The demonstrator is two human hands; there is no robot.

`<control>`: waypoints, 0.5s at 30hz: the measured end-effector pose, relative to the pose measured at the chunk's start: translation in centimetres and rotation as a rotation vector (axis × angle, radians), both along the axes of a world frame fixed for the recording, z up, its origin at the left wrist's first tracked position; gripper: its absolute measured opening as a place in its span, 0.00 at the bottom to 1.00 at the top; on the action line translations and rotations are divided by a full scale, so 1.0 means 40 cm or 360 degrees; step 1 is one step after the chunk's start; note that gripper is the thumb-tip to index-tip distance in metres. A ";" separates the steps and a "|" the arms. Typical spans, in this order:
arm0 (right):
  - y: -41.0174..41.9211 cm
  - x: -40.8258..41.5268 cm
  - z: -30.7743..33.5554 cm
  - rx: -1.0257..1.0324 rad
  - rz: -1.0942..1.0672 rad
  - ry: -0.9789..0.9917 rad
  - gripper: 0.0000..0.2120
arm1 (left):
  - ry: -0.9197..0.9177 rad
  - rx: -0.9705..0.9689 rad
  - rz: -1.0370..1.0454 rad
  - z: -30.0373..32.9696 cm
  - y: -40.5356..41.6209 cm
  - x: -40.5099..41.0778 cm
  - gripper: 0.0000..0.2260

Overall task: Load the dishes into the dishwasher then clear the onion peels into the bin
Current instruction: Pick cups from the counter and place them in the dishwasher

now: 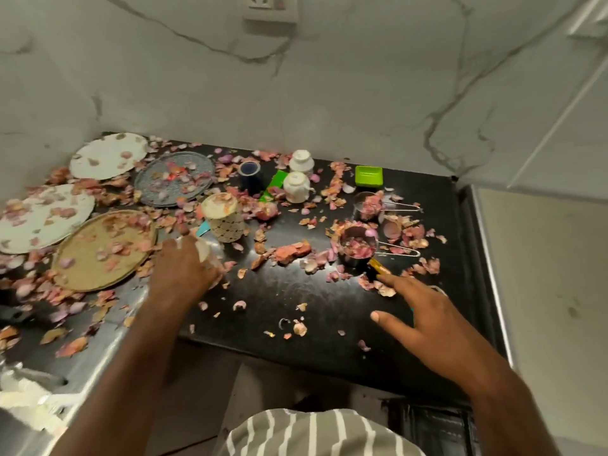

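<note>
Cup (204, 250), white, likely ceramic, hard, breakable and peel-slick, sits on the counter (296, 291) beside the tan plate (102, 250); your left hand (184, 271) wraps it, right hand (424, 311) spread empty—grip its body.

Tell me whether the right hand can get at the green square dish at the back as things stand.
Probably yes, with a stretch. The right hand is open and low near the counter's front; the green square dish sits uncovered at the back. The metal measuring cups full of peels stand between, so reaching over them seems safer.
</note>
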State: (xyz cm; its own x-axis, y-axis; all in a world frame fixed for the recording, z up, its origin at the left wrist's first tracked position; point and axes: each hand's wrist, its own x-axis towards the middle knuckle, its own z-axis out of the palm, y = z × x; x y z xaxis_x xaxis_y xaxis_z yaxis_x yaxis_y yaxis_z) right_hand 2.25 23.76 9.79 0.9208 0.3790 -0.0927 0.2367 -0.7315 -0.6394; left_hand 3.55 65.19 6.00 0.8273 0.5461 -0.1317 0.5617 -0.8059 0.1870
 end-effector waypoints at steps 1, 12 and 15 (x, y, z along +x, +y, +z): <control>0.001 -0.005 -0.002 0.0013 -0.0010 0.0014 0.29 | -0.0029 0.0029 0.0020 -0.002 0.009 0.000 0.42; -0.058 -0.078 -0.008 0.0180 -0.0248 0.0137 0.27 | -0.0594 -0.0885 0.0304 0.070 -0.025 -0.002 0.42; -0.082 -0.100 -0.016 0.0198 -0.0289 0.0170 0.27 | -0.0965 -0.2355 0.0536 0.109 -0.131 -0.001 0.21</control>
